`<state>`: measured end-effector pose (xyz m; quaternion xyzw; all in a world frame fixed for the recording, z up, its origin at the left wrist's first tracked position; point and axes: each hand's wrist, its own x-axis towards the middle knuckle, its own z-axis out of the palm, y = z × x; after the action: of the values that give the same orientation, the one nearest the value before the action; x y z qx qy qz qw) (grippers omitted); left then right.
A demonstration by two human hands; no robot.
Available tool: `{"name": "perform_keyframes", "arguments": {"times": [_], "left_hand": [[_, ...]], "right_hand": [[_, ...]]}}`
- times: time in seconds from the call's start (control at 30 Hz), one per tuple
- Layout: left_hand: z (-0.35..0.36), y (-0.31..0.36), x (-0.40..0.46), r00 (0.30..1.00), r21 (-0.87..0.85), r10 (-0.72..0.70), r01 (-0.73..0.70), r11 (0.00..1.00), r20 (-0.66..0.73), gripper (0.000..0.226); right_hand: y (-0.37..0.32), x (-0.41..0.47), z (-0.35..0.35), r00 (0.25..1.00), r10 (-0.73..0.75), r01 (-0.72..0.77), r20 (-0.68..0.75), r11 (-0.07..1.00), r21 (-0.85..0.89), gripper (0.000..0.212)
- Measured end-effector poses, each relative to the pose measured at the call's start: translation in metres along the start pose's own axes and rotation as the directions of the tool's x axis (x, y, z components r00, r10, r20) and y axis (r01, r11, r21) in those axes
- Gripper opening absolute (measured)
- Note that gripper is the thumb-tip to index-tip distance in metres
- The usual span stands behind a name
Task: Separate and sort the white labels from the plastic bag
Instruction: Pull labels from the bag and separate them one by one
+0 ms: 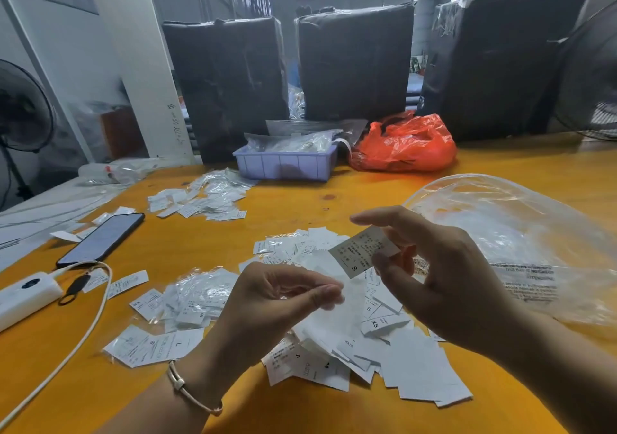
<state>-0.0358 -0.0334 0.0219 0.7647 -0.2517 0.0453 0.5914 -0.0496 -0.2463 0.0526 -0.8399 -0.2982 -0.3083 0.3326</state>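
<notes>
My right hand pinches one white label marked S between thumb and fingers, held above the table. My left hand hovers just left of it, fingers curled loosely with thumb and forefinger close together; whether it holds anything I cannot tell. Below both hands lies a loose heap of white labels. A large clear plastic bag lies open at the right on the orange table. Smaller groups of labels lie at the left, some in small clear sleeves, and farther back.
A phone and a white power bank with cable lie at the left. A lilac tray of clear packets and a red plastic bag sit at the back, with dark wrapped bales behind.
</notes>
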Motion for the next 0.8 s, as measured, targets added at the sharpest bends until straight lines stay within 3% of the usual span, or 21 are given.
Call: {"name": "perform_keyframes", "arguments": {"times": [0.37,0.8], "left_hand": [[-0.001,-0.001,0.001,0.998,-0.042,-0.061,0.061,0.997,0.01,0.015],[-0.002,0.0,0.003,0.996,-0.091,-0.094,0.093,0.992,-0.012,0.015]], "right_hand": [[0.005,-0.002,0.002,0.999,-0.043,0.044,0.02,0.998,-0.035,0.037],[0.012,-0.002,0.003,0.985,0.007,-0.012,0.173,0.999,0.029,0.032]]}}
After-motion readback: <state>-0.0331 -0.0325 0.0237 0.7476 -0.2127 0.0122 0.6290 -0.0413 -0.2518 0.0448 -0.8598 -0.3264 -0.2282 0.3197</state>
